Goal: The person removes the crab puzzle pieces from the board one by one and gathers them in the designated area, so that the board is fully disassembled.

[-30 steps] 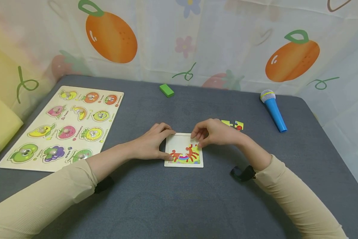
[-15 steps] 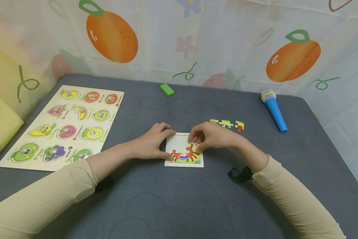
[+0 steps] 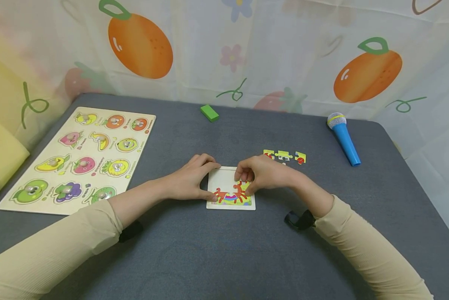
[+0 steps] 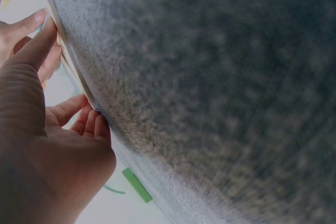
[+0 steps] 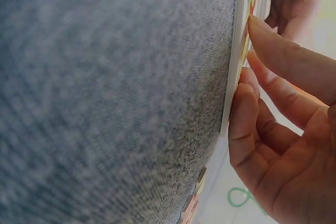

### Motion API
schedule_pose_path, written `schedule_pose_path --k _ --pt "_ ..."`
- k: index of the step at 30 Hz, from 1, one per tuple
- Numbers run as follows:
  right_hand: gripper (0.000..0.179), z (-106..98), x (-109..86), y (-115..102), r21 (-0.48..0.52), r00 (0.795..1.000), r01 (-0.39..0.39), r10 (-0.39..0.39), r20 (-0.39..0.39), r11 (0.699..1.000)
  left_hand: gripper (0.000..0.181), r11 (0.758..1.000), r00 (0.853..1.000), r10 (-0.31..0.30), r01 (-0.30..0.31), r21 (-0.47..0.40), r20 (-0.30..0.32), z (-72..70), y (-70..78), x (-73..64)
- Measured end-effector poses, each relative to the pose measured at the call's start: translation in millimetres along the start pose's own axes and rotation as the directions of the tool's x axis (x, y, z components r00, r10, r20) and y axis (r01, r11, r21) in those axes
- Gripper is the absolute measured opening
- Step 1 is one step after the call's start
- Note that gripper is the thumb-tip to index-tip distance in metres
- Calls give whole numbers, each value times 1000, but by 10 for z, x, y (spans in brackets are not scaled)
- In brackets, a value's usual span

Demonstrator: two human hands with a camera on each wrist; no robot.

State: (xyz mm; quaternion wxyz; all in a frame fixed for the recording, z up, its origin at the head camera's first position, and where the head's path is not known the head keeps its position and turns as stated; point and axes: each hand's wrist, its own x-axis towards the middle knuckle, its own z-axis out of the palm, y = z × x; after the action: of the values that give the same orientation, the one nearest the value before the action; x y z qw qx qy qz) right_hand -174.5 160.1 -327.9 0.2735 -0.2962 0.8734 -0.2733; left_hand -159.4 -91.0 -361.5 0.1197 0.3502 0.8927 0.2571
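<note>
A small square wooden puzzle tray (image 3: 221, 175) lies mid-table, its lower half filled with a red, yellow and rainbow picture. My left hand (image 3: 190, 179) holds the tray's left side, thumb near the bottom corner and fingers at the top corner. Over the tray's right side, my right hand (image 3: 267, 171) pinches a yellow-and-red puzzle piece (image 3: 244, 186) between thumb and index finger, down at the picture. In the right wrist view, the thumb (image 5: 278, 45) reaches the tray's face and the other fingers curl near its edge. My right fingers partly hide the piece.
Several loose puzzle pieces (image 3: 283, 156) lie behind my right hand. A fruit peg board (image 3: 68, 171) takes up the left side. There is a green block (image 3: 209, 113) at the back and a blue toy microphone (image 3: 344, 139) at the back right. A printed curtain (image 3: 201, 50) hangs behind the table.
My right hand has shifted a little left and toward me over the tray, uncovering more of the loose pieces behind it. My left hand and the tray have stayed in place.
</note>
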Motion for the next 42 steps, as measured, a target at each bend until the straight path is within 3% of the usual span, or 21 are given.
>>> schedule_pose_path --k 21,42 --pt "31 12 20 -26 -100 999 -14 11 -31 995 81 1000 1000 0 0 0 -3 -5 7 -5" --pt "31 9 11 -32 -72 1000 30 -31 -6 997 80 1000 1000 6 -6 0 -1 -6 2 -3"
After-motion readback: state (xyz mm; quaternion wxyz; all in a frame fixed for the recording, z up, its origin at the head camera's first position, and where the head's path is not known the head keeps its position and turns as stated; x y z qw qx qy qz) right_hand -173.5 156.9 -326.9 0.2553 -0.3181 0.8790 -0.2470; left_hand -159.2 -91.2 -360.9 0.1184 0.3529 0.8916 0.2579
